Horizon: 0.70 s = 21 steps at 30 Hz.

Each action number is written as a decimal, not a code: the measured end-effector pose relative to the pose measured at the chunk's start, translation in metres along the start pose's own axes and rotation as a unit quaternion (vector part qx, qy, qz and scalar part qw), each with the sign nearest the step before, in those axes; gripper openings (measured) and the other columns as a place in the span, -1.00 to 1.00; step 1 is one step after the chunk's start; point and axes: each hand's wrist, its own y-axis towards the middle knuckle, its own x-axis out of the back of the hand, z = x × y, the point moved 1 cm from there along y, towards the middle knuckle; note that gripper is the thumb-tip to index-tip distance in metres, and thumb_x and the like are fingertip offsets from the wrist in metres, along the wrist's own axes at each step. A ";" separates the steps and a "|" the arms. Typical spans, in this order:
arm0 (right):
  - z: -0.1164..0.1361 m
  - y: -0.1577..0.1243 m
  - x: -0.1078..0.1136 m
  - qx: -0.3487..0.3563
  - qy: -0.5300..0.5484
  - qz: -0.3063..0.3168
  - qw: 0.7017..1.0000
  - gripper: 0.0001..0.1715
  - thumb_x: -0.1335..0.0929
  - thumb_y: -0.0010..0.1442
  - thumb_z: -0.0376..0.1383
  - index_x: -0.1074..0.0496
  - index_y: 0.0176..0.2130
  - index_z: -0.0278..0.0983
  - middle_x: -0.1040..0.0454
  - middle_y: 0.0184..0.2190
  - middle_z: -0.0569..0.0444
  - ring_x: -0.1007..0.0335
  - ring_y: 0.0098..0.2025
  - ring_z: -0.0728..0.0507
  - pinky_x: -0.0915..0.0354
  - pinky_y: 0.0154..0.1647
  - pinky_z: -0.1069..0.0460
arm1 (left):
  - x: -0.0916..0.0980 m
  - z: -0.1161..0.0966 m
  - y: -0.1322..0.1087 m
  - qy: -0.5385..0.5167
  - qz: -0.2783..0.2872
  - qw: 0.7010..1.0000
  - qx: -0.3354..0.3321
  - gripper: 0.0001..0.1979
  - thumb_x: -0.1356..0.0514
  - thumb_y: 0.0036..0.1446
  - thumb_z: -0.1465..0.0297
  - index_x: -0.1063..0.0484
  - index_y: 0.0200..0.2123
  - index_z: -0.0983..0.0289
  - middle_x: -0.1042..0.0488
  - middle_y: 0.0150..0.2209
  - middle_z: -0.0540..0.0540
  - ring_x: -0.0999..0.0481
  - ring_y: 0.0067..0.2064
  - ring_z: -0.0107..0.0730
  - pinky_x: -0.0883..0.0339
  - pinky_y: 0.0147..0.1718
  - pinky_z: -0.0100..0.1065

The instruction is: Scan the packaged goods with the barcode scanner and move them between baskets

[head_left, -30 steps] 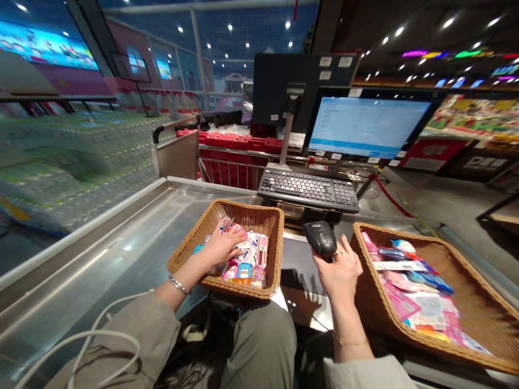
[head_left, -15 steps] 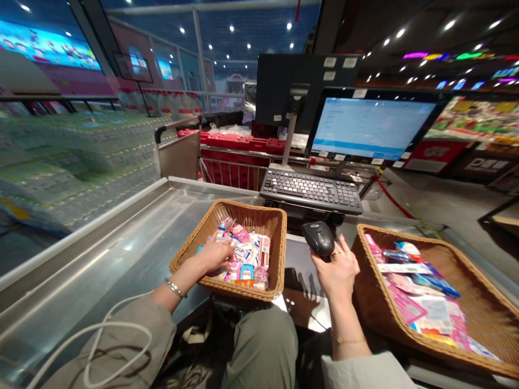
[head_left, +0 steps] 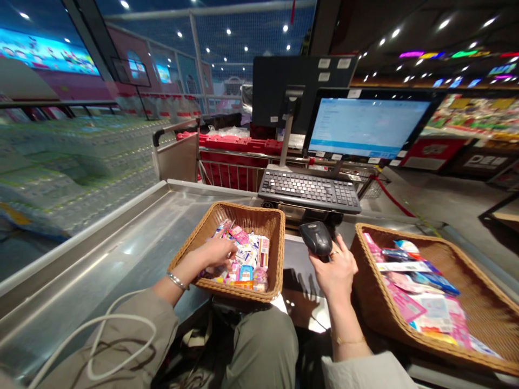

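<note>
- Black handheld scanner (head_left: 317, 239) is sitting in the right hand (head_left: 335, 270), above the tabletop (head_left: 158, 232), between the two baskets.
- Right grip is closing around the scanner's handle; palm and fingers are hiding most of it.
- Left hand (head_left: 217, 252) is reaching into the left basket (head_left: 279, 251), fingers partly curling over small packets (head_left: 248, 253).
- Left grip: fingertips are hiding among the packets, so I'm not able to tell whether it's holding one.
- Packets are filling much of that basket: pink, white, blue, some orange near the front.
- Right basket (head_left: 482, 281) is standing just beside the right hand, holding flat packages (head_left: 436, 313), mostly pink, white and blue.
- Keyboard (head_left: 308, 190) is resting behind the scanner, below the monitor (head_left: 367, 127), which is showing a pale blue screen, probably a list; text is blurring out.
- Pale cable (head_left: 99, 332) is looping by the left sleeve (head_left: 150, 319).
- Shopping cart (head_left: 233, 175) with red contents is standing beyond the tabletop.
</note>
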 end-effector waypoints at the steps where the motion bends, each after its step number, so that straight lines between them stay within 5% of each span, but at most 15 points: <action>1: 0.000 0.000 0.000 -0.001 0.000 0.000 1.000 -0.58 -0.34 0.05 -0.06 -0.58 -0.19 -0.25 -0.57 -0.06 -0.13 -0.30 0.21 -0.37 -0.08 0.22 -0.33 | 0.007 -0.002 0.002 0.000 0.011 1.000 -0.003 -0.82 -0.36 0.03 0.25 -0.48 -0.45 0.20 -0.59 -0.40 -0.02 -0.57 -0.23 -0.28 0.08 0.28 -0.02; 4: 0.000 0.000 0.002 -0.004 0.000 -0.002 1.000 -0.56 -0.35 0.04 -0.06 -0.58 -0.17 -0.25 -0.56 -0.04 -0.13 -0.29 0.22 -0.37 -0.09 0.21 -0.32 | 0.026 -0.007 0.010 -0.016 -0.002 1.000 0.009 -0.80 -0.32 0.07 0.19 -0.50 -0.42 0.19 -0.61 -0.39 -0.04 -0.57 -0.22 -0.29 0.13 0.30 0.01; 10: -0.003 0.000 0.004 -0.018 0.001 -0.006 1.000 -0.54 -0.34 0.03 -0.06 -0.57 -0.16 -0.26 -0.55 -0.02 -0.16 -0.28 0.22 -0.37 -0.08 0.22 -0.32 | 0.038 -0.020 0.037 -0.083 -0.070 0.993 0.050 -0.74 -0.35 0.04 0.14 -0.50 -0.34 0.19 -0.62 -0.06 0.05 -0.43 0.18 -0.11 0.23 0.33 0.11; 14: -0.003 0.000 0.006 -0.022 0.004 -0.005 1.000 -0.62 -0.34 0.03 -0.06 -0.56 -0.26 -0.24 -0.55 -0.03 -0.15 -0.26 0.24 -0.35 -0.05 0.24 -0.32 | 0.030 -0.024 0.054 -0.116 -0.103 0.977 0.147 -0.76 -0.35 0.03 0.14 -0.52 -0.38 0.18 -0.64 -0.16 0.04 -0.54 0.05 -0.11 0.02 0.28 0.03; 17: -0.003 0.000 0.007 -0.025 0.001 -0.005 1.000 -0.63 -0.33 0.04 -0.05 -0.54 -0.28 -0.23 -0.55 -0.03 -0.14 -0.25 0.24 -0.33 -0.06 0.23 -0.30 | 0.023 -0.023 0.060 -0.137 -0.116 0.954 0.239 -0.75 -0.33 0.04 0.12 -0.52 -0.40 0.19 -0.65 -0.25 0.04 -0.60 -0.12 -0.19 -0.32 -0.03 -0.25; 21: -0.006 0.000 0.008 -0.025 0.001 -0.009 1.000 -0.61 -0.33 0.03 -0.05 -0.55 -0.24 -0.23 -0.56 -0.04 -0.13 -0.25 0.24 -0.32 -0.07 0.23 -0.29 | 0.012 -0.018 0.063 -0.136 -0.122 0.937 0.298 -0.76 -0.24 0.14 0.16 -0.49 -0.33 0.22 -0.64 -0.29 0.05 -0.61 -0.25 -0.30 -0.32 -0.35 -0.40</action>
